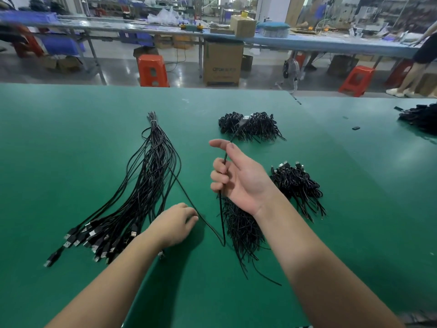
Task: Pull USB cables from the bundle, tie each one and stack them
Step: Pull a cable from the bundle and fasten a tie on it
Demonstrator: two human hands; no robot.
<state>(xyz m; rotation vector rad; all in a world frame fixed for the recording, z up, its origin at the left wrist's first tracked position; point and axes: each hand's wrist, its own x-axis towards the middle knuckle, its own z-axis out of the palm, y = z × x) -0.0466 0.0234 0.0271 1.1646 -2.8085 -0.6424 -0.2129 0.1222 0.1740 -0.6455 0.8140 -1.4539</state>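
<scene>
Head view: green surface, both bare forearms reaching in from the bottom edge.
Bundle: loose black USB cables left of centre, bound by a light tie at the far end, fanning out toward the near left with the plug ends spread on the mat.
Right hand: raised palm-up over the middle of the surface, fingers curled round one cable, thumb extended and apart from them.
Held cable: plug end sticks up beyond the hand, seen against the far pile; the rest drops below the palm, bends in a tight loop near the surface, then runs up-left back into the bundle.
Left hand: knuckles up, low on the surface beside the bundle's near end, fingers bent; it lies right by the held cable (whether it pinches the cable or only touches it, cannot tell).
Tied stacks: far pile beyond the right hand; right pile just right of the wrist; near pile partly under the right forearm.
Far right edge: another dark cable heap, cut off by the frame.
Background: long blue workbenches, orange stools, cardboard boxes on the floor.
</scene>
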